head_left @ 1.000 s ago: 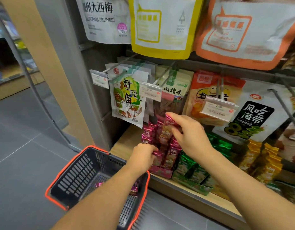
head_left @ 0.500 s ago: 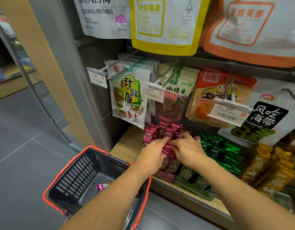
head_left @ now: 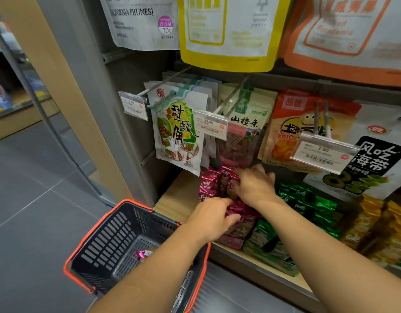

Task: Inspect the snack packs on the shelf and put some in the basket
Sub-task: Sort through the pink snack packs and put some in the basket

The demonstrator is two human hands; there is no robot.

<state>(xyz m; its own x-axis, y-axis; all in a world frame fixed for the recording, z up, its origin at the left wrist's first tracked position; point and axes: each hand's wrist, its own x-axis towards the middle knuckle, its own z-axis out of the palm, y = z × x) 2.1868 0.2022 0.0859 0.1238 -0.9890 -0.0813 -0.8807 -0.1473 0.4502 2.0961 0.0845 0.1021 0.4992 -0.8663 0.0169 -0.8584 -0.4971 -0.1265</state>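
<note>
Magenta snack packs [head_left: 209,188] beside green packs [head_left: 308,199] (both shiny foil), and a black slotted basket [head_left: 109,245] rimmed orange-red.

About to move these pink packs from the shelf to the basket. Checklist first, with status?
1. Left hand grips stock: ok, fingers and thumb curl round pink packs.
2. Right hand grips stock: cannot tell, it lies blurred on the packs.
3. Basket within reach: ok, it sits open just below the shelf edge.
4. Room in basket: ok, only a lone pack shows on its floor, though part is hidden.
5. Headroom for lifting: not ok, a hanging bag droops right over the right hand.
</note>
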